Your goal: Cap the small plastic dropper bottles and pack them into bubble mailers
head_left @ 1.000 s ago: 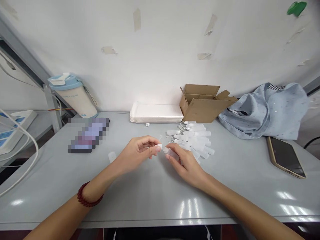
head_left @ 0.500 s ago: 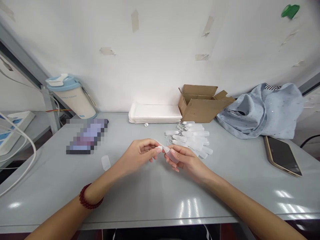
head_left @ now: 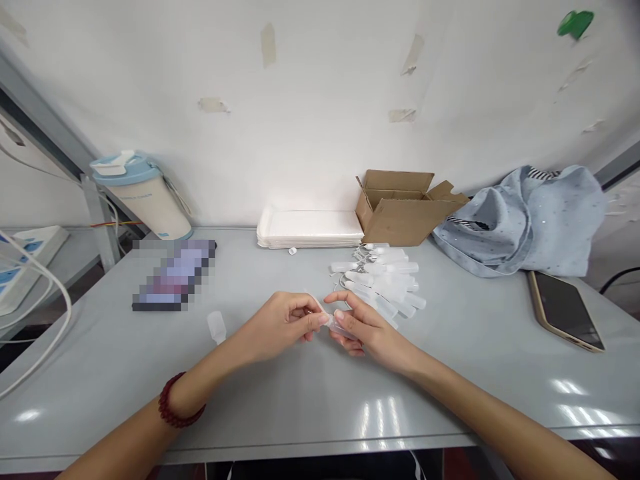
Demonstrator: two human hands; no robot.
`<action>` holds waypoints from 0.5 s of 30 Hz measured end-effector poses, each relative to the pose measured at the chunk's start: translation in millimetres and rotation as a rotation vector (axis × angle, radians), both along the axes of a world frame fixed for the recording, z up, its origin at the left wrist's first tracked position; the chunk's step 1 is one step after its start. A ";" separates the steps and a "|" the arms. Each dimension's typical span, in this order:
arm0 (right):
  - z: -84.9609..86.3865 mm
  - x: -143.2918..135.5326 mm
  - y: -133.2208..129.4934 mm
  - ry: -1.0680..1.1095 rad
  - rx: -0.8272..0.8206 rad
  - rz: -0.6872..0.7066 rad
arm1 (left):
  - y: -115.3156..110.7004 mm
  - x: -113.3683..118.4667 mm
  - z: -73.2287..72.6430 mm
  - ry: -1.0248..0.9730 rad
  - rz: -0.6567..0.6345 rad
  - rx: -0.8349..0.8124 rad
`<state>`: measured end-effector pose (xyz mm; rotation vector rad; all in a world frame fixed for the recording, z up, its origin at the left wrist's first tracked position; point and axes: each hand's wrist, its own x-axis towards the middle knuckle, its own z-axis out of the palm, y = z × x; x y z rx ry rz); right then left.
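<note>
Over the middle of the table, my right hand (head_left: 373, 327) holds a small translucent white plastic bottle (head_left: 342, 328) between thumb and lower fingers, its index finger raised. My left hand (head_left: 295, 320) pinches a small white cap at the bottle's neck end; the fingertips mostly hide the cap. A thin pale strip or cord (head_left: 315, 297) rises beside the left fingers. Behind my right hand lies a pile of similar translucent bottles (head_left: 395, 283), with thin cords among them. One loose bottle (head_left: 217, 327) lies near my left forearm.
A small round white piece (head_left: 293, 251) lies before a stack of white trays (head_left: 310, 230). Beside the stack stands an open cardboard box (head_left: 400, 220). Phones (head_left: 565, 310) lie right and left. A tumbler (head_left: 150, 200) and a blue cloth bag (head_left: 540, 220) stand along the wall.
Both hands have lowered slightly toward me. The white cap in my left fingers now meets the bottle's neck, where a small gap showed before. My right index finger has lifted off the bottle.
</note>
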<state>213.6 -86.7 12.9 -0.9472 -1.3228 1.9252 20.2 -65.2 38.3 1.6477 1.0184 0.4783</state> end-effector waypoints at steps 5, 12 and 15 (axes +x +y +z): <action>2.4 1.4 2.9 0.067 -0.155 0.017 | -1.2 2.2 0.7 -0.108 -0.010 0.177; 8.2 1.4 3.4 0.063 -0.110 0.005 | -0.2 0.2 -0.6 -0.113 0.012 0.003; 10.4 1.9 2.1 0.020 -0.082 -0.001 | -1.9 1.0 -1.8 -0.043 0.021 0.006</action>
